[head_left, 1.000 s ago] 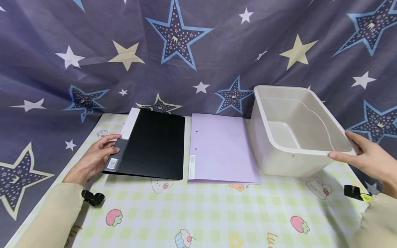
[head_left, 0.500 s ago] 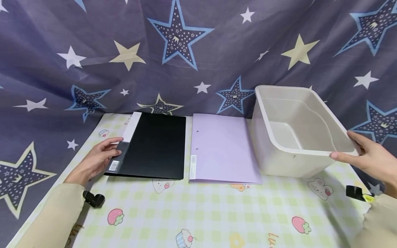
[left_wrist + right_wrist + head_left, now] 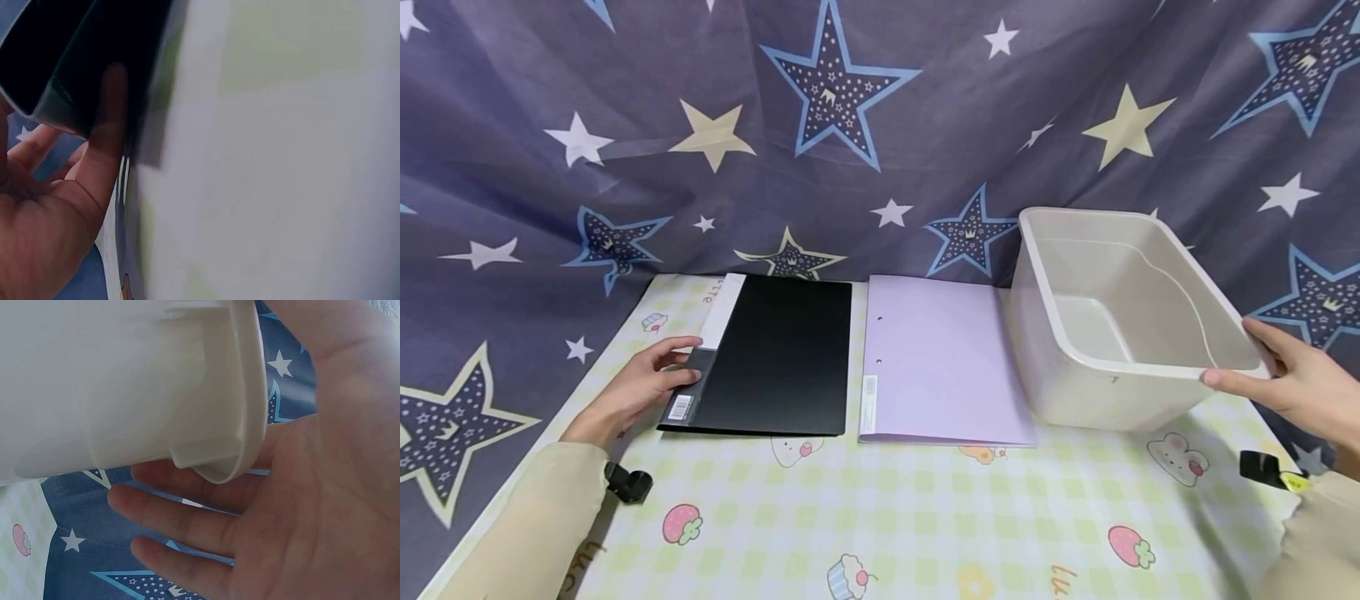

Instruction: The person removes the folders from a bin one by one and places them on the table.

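Observation:
A black folder [image 3: 782, 358] with a white and grey spine lies at the left of the table. My left hand [image 3: 643, 383] holds its spine edge; in the left wrist view the thumb [image 3: 106, 137] lies along the dark spine, the other fingers partly behind it. Beside it, in the middle, lies a lilac folder [image 3: 943, 358] with two punched holes and a white label. My right hand [image 3: 1292, 383] grips the near right corner of a cream plastic bin [image 3: 1082, 396], thumb on the near rim. Several of its fingers extend below the rim in the right wrist view.
A green-and-white checked cloth [image 3: 910, 508] with printed fruit and cakes covers the table. Behind the table hangs a dark star-patterned curtain [image 3: 910, 117], close to the folders' far edges and the bin.
The black folder's raised spine side has come down toward the table, with my left hand on it. The bin, right hand and lilac folder hold their places; the head view shifts slightly.

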`<state>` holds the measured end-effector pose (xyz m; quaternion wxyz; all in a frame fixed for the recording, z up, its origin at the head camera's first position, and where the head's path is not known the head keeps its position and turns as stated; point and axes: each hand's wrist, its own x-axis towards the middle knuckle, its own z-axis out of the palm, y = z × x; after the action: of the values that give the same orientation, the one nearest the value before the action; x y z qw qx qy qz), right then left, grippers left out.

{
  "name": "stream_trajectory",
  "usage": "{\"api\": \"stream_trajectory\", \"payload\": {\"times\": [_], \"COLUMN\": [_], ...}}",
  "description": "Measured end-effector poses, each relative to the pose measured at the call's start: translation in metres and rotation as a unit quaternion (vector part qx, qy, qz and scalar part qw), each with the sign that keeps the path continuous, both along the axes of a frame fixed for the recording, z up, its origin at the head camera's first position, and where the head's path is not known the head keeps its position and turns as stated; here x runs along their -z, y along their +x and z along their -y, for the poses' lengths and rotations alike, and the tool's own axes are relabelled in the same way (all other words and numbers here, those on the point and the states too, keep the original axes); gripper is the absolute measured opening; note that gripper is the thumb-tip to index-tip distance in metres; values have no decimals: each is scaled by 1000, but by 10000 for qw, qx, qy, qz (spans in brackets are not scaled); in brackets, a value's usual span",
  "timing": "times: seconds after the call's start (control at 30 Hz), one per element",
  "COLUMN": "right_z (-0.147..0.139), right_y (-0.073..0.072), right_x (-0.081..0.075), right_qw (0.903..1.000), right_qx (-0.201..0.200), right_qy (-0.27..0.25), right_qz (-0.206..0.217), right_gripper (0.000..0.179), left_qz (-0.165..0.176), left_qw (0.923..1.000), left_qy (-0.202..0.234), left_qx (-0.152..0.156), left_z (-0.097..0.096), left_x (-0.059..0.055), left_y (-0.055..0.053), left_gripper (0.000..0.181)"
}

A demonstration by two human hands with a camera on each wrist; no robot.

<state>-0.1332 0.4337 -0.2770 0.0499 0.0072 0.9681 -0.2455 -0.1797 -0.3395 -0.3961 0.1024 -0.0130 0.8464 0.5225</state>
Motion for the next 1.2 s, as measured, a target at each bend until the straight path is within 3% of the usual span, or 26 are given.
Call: {"api": "stream_trajectory", "payload": {"times": [0.17, 0.7, 1.2], "right_z": [-1, 1, 4], "right_y": [0, 1, 2], "right_x": [0, 0, -3], "right_qw": [10000, 10000, 9999], "right_qx": [-4, 4, -24], "right_qy": [38, 14, 103], "right_qz": [-8, -28, -21], "right_gripper": [104, 104, 104], "left_qz": [7, -34, -168], "left_qw": [9988, 9982, 9943], "left_qy": [-483, -550, -1029], "left_qx": [40, 230, 232], "left_z": [2, 5, 2], "left_x": [0, -5, -7], "left_y": [-1, 0, -1], "left_gripper": [67, 65, 62]}}
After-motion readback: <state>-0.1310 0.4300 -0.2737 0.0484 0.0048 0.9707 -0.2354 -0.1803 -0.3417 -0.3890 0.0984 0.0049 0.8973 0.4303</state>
